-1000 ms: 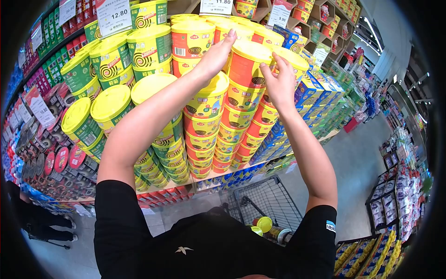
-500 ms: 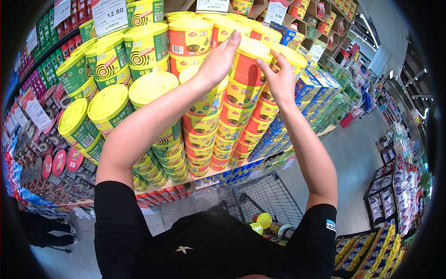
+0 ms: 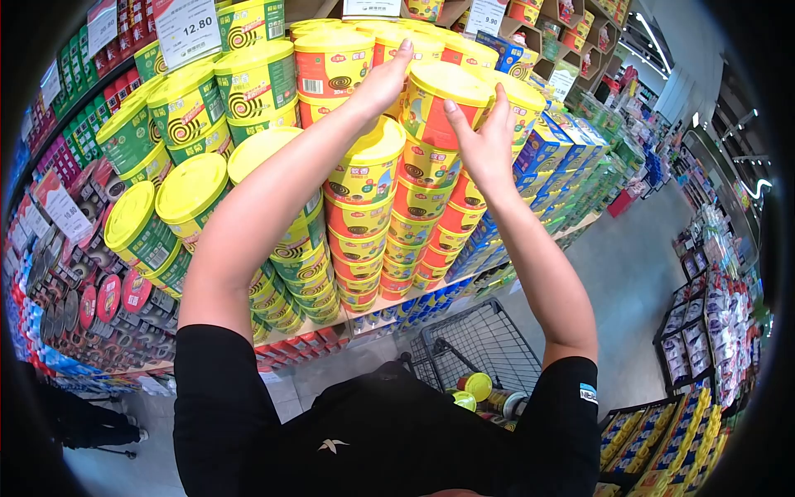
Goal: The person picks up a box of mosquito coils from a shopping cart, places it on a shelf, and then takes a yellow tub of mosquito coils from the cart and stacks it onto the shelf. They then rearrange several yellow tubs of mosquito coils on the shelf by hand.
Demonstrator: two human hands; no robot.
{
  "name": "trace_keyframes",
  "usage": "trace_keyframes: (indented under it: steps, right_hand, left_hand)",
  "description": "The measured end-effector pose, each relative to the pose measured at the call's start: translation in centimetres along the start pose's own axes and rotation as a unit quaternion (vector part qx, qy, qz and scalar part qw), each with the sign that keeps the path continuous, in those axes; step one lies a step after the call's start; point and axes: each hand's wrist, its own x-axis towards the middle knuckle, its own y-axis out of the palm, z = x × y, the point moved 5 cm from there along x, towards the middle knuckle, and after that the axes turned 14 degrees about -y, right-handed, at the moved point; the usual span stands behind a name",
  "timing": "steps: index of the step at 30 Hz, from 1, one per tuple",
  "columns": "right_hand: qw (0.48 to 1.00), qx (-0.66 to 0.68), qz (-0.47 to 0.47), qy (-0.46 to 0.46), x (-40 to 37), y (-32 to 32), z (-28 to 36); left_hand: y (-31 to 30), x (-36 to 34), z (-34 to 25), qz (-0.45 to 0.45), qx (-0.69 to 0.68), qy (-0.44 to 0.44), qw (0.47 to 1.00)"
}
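Observation:
A tub of mosquito coils [image 3: 435, 118], red and yellow with a yellow lid, stands on top of a tall column of similar tubs [image 3: 421, 170]. My left hand [image 3: 386, 81] lies along its left side, fingers straight and pointing away; the palm's contact is hidden. On the other side, my right hand [image 3: 483, 142] grips the tub, thumb on the front and fingers round the right side. Left of these, a red-and-yellow tub [image 3: 362, 178] tops a shorter column, below my left forearm. Green-and-yellow coil tubs [image 3: 248, 91] are stacked further left.
Below the shelf stands a shopping cart [image 3: 497, 335] with a few yellow-lidded tubs [image 3: 478, 386] inside. Blue boxes [image 3: 546, 149] are stacked right of the tubs. Price signs [image 3: 187, 29] rise above the display. At lower left, a person's dark-clothed legs [image 3: 95, 422] are visible.
My right hand has closed in round the tub's right side, its thumb now lower on the front. The tub has shifted slightly left, and my left hand remains along its left side.

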Motion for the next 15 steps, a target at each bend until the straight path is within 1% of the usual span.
trace_keyframes:
  steps: [1,3,5,6,9,12,15]
  right_hand:
    - [1.000,0.007,-0.010,0.001,0.0,0.1,0.1]
    - [0.999,0.046,0.006,-0.002,0.4,0.4,0.2]
    - [0.998,0.070,0.008,-0.001,0.5,0.6,0.6]
    - [0.999,0.053,0.009,-0.005,0.8,0.7,0.4]
    - [0.999,0.043,0.019,0.001,1.9,0.6,-0.5]
    - [0.996,0.082,0.016,0.008,3.2,0.6,-1.7]
    - [0.988,0.144,0.043,-0.024,3.9,0.9,-2.3]
  left_hand:
    - [0.3,0.2,0.1,-0.011,-0.014,-0.008,1.000]
    - [1.0,0.1,0.0,-0.032,-0.043,-0.024,0.998]
    - [1.3,-0.6,-0.4,-0.017,-0.068,-0.027,0.997]
    - [1.4,-1.1,-0.7,-0.010,-0.080,-0.028,0.996]
    - [1.6,-1.9,-1.0,0.029,-0.034,-0.002,0.999]
    - [2.5,-5.4,-2.6,0.007,-0.028,-0.001,1.000]
    - [1.9,-5.3,-1.9,-0.020,0.013,0.042,0.999]
